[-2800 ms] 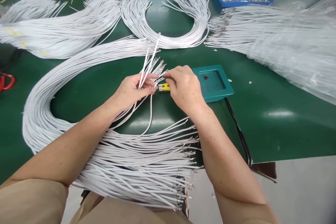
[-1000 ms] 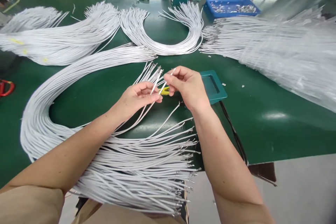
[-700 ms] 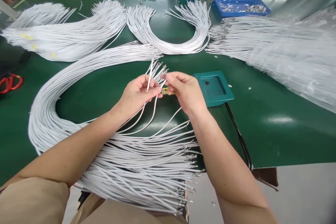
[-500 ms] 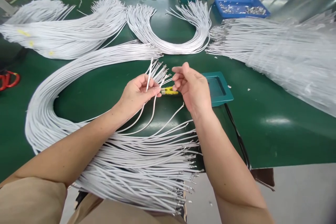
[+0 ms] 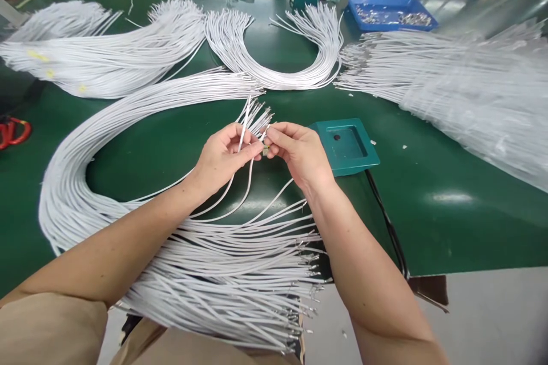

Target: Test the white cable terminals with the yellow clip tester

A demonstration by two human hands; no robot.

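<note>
Two white wires [image 5: 245, 125] run through my left hand [image 5: 229, 151], whose thumb and fingers are closed on them. Against its fingertips, my right hand [image 5: 299, 154] pinches the end of one white wire [image 5: 266, 130]. A small yellow-green piece [image 5: 265, 150] peeks out between the hands; my right fingers hide the rest of it. Behind the hands lie the tips of a few more wires [image 5: 258, 114]. Under my forearms spreads a large bundle of white wires [image 5: 231, 262], its metal-tipped ends pointing right, and it curves round on the left.
Right of my hand sits a teal tray-like device [image 5: 370, 154] with a black cable [image 5: 387, 222]. More white wire bundles [image 5: 274, 77] lie behind, with plastic-wrapped wires [image 5: 462, 91] at right. A blue tray [image 5: 368, 24] holds small metal parts. Red-handled scissors [image 5: 17, 131] lie far left.
My right hand has moved left and closed its fingertips on the wire end by my left hand. It now covers most of the yellow object. My left hand has stayed nearly still.
</note>
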